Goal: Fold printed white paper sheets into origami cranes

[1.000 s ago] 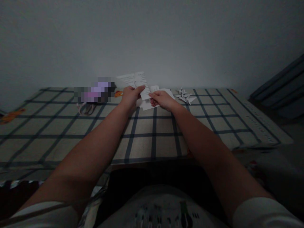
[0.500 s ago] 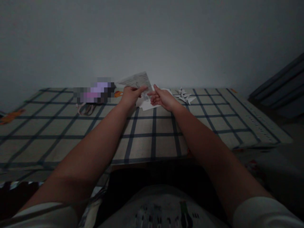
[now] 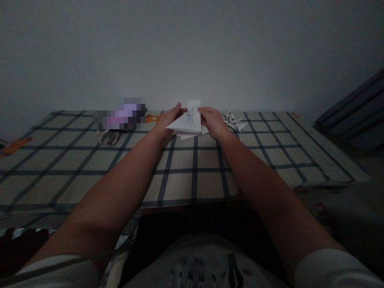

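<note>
A white printed sheet of paper, folded over, is held up between both hands at the far side of the checked cloth. My left hand grips its left side, thumb on top. My right hand pinches its right edge. Another white sheet lies flat on the cloth just under the held one. Both forearms stretch forward from the bottom of the view.
A few folded white paper figures lie right of my right hand. A blurred purple object and a pinkish loop sit to the left. A pale wall rises behind; dark fabric lies at right.
The sheet, earlier raised and open in my left hand, has been folded over and brought down. My right hand moved from pointing at it to pinching its right edge.
</note>
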Demonstrator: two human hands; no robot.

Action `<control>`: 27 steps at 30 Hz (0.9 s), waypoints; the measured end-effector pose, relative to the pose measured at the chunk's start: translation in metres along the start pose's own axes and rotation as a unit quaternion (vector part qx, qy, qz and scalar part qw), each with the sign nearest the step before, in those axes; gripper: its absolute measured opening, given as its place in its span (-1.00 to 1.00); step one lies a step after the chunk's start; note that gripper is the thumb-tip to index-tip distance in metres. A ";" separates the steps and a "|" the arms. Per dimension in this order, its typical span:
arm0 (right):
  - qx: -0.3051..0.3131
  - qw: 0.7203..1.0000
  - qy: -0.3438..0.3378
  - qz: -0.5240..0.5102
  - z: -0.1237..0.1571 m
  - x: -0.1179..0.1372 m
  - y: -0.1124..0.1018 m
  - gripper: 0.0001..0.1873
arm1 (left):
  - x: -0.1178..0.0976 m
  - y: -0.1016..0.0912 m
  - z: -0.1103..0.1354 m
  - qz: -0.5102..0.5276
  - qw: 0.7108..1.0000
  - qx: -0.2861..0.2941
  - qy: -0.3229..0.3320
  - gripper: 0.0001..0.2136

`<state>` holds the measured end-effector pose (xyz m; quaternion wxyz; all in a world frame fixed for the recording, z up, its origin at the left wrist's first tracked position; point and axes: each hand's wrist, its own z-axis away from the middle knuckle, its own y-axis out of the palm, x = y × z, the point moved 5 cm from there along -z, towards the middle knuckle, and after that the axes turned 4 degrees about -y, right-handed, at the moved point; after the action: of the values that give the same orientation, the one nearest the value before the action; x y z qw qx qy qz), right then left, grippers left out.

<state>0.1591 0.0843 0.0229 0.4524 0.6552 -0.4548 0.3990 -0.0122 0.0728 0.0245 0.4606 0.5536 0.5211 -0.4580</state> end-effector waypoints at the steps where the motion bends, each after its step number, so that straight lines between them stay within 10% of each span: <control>1: 0.006 1.000 -0.005 0.010 0.001 0.000 0.001 -0.83 | 0.002 0.002 0.001 -0.003 1.000 0.012 -0.023 -0.58; 8: 0.018 1.000 -0.007 0.020 0.001 0.000 0.001 -0.60 | 0.008 0.007 0.007 -0.009 0.998 0.050 -0.025 -0.68; 17: -0.001 0.991 -0.056 0.123 0.005 0.013 0.000 -0.84 | 0.008 0.007 0.006 -0.029 0.999 0.031 -0.034 -0.67; 27: 0.037 0.959 -0.117 0.255 0.005 0.012 0.005 -0.77 | -0.005 0.004 0.007 -0.196 0.975 -0.023 0.100 -0.71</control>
<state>0.1580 0.0762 0.0336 0.2548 0.5760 -0.6411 0.4384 -0.0084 0.0649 0.0285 0.3198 0.4734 0.6733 -0.4694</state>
